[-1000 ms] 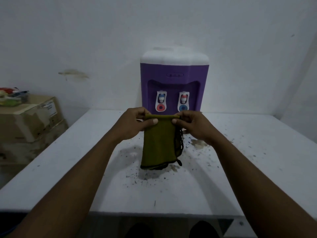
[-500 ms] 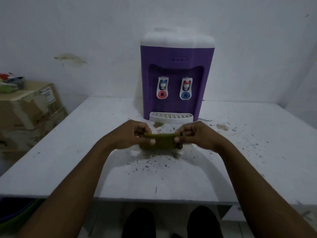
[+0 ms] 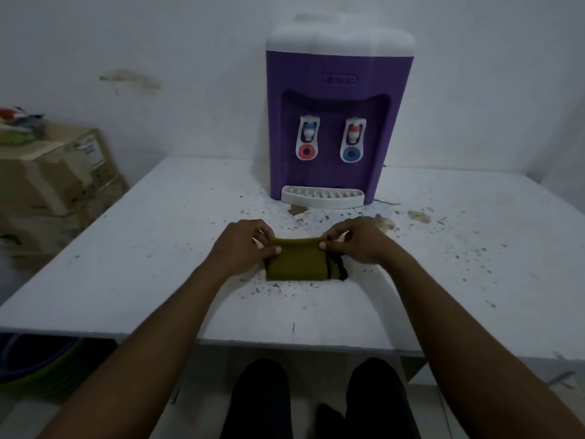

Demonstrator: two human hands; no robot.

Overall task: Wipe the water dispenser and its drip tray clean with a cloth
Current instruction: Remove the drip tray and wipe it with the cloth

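A purple water dispenser [image 3: 335, 90] with a white top stands at the back of the white table [image 3: 142, 264], against the wall. Its white slotted drip tray [image 3: 322, 198] juts out at the base, below a red and a blue tap. An olive-green cloth [image 3: 297, 263] with a black edge lies folded on the table in front of the dispenser. My left hand [image 3: 242, 245] pinches its upper left corner. My right hand [image 3: 356, 240] pinches the upper right corner.
Dark crumbs and a few brownish stains [image 3: 419, 216] are scattered over the table around the cloth and to the right. Stacked cardboard boxes [image 3: 53, 172] stand to the left of the table. A green and blue basin [image 3: 38, 362] sits under the table's left side.
The cloth hung from both hands above the table a second ago. Both hands lowered it, and it now lies folded flat on the tabletop.
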